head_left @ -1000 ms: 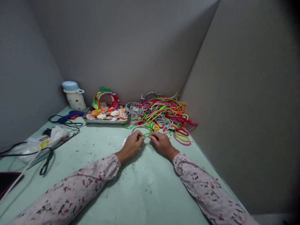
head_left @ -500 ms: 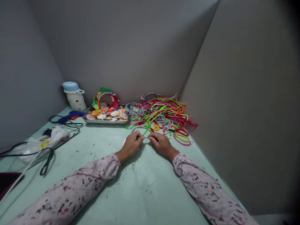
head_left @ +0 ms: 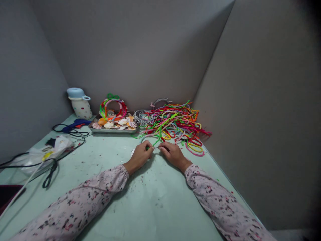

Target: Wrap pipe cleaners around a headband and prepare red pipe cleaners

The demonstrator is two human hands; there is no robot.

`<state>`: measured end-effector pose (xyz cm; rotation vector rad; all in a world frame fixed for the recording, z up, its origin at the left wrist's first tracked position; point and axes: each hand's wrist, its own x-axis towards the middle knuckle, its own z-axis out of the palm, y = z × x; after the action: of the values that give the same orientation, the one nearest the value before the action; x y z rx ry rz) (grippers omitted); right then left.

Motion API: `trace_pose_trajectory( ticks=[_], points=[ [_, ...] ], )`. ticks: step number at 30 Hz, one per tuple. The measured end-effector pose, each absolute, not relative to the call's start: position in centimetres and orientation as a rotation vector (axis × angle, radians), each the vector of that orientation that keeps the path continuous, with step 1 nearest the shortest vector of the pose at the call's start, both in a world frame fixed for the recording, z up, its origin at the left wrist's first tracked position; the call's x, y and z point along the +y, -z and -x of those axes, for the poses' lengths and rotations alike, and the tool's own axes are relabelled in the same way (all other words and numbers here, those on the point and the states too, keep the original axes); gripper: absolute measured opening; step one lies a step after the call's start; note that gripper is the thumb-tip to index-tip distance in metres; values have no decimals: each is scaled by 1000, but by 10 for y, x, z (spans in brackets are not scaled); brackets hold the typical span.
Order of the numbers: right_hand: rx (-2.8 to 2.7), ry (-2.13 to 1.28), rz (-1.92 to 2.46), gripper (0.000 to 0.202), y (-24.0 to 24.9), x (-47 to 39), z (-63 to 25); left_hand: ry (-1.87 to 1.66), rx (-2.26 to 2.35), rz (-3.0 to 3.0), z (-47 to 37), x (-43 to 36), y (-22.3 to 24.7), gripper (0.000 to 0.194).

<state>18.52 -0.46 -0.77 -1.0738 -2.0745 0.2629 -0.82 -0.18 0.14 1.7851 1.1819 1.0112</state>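
Both hands hold a wire hoop between them, near the table's middle. Its far arc is wrapped in pale blue, pink and red fuzzy stems, and a thin bare grey stretch of wire (head_left: 156,147) shows between my fingertips. My left hand (head_left: 142,153) pinches the hoop from the left, its fingers closed. From those fingertips a green pipe cleaner (head_left: 157,140) sticks up and to the right. My right hand (head_left: 172,153) grips the other side with thumb and fingers pressed together. The palms and part of the hoop are hidden by the hands.
Behind lies a tangled heap of coloured pipe cleaners (head_left: 175,117), with grey wire coils (head_left: 144,116) beside it. A metal tray (head_left: 112,131) holds shells and wrapped rings (head_left: 122,110). At left are a bottle (head_left: 81,107), a blue tool (head_left: 75,125), black cables and a plastic bag (head_left: 61,144).
The free end of the green pipe cleaner has dropped lower and leans a little more to the right. Both hands stay in nearly the same place.
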Motion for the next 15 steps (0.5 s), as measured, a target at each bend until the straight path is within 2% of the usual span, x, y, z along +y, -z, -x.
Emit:
trace_pose_trajectory(
  ticks=[6, 15],
  points=[
    [-2064, -269, 1072, 15, 8, -4, -185, -1028, 1160, -1772, 8, -2, 0, 24],
    [-2092, -264, 1038, 16, 9, -5, -185, -1009, 1184, -1734, 8, 2, 3, 23]
  ],
)
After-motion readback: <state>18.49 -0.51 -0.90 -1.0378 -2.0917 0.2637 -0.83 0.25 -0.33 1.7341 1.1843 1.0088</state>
